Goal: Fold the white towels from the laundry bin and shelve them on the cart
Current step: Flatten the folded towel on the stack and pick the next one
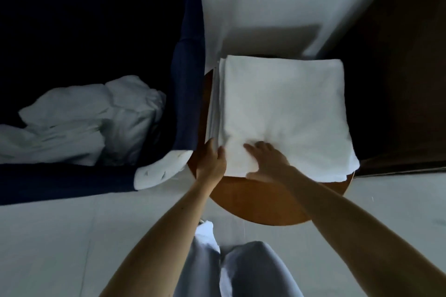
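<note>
A folded white towel [284, 113] lies flat on a round wooden table [253, 202]. The left hand [212, 159] pinches its near left corner, and the right hand [268, 159] presses on it with fingers straight. Just to the left, a navy laundry bin [185, 79] holds crumpled white towels [84, 123], with a draped towel [159, 169] hanging over its near rim.

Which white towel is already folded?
The folded towel on the wooden table, touched by the left hand and right hand; towels in the navy bin lie crumpled.

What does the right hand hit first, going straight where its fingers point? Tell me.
Flat on the folded towel, the right hand points up-left. It would likely meet the left hand at the towel's edge first; it might just clear it toward the laundry bin.
</note>
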